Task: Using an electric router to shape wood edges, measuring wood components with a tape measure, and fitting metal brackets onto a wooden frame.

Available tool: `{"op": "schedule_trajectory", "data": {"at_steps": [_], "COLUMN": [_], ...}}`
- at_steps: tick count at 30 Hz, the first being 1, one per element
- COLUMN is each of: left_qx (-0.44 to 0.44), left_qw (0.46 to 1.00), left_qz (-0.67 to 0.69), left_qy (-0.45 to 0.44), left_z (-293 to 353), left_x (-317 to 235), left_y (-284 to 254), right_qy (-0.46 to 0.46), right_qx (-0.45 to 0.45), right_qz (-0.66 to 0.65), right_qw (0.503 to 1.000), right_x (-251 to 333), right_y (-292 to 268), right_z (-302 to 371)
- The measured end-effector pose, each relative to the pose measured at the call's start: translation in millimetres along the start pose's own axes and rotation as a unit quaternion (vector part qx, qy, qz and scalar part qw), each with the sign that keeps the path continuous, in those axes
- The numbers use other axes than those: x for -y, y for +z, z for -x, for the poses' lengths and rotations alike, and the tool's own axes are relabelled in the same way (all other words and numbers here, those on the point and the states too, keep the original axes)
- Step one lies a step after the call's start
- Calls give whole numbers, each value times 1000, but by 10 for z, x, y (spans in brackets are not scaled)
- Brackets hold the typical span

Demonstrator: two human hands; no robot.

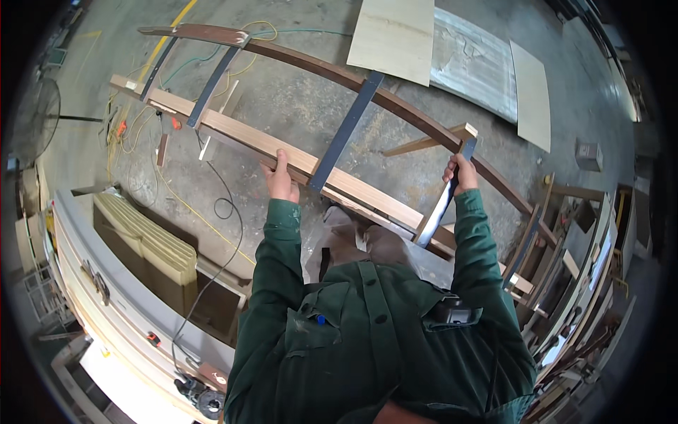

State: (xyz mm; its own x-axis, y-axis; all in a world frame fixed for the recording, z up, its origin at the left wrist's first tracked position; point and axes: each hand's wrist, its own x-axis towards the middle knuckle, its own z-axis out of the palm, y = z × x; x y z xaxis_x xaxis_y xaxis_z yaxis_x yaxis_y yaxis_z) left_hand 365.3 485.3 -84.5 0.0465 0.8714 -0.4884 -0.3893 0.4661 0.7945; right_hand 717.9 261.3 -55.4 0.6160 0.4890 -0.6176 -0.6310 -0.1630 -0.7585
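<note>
Pale wood rail (244, 135) partly hides left fingers (268, 170) gripping it; right fingers (449, 168) clasp a dark crossbar (441, 203).

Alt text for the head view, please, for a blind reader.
A person in a green shirt grips a wooden frame with dark crossbars: left hand on its pale rail, right hand around the end crossbar. Flat panels lie beyond.

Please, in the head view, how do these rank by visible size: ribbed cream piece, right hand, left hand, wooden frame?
1. Wooden frame, clearly largest
2. Ribbed cream piece
3. Left hand and right hand, unranked: they look too alike in size
</note>
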Motion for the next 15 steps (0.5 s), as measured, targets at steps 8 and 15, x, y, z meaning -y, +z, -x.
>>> {"op": "schedule_trajectory", "data": {"at_steps": [8,15], "left_qx": [-51,-47], "left_qw": [997,998], "left_qz": [-18,-29], "left_qy": [-47,-43], "left_z": [53,38], "left_x": [-180,-336], "left_y": [-77,-76], "right_qy": [3,7], "right_qx": [7,9], "right_qz": [-29,-42], "right_qw": [1000,999], "right_x": [-24,-70], "right_y": [8,166], "right_z": [128,143]}}
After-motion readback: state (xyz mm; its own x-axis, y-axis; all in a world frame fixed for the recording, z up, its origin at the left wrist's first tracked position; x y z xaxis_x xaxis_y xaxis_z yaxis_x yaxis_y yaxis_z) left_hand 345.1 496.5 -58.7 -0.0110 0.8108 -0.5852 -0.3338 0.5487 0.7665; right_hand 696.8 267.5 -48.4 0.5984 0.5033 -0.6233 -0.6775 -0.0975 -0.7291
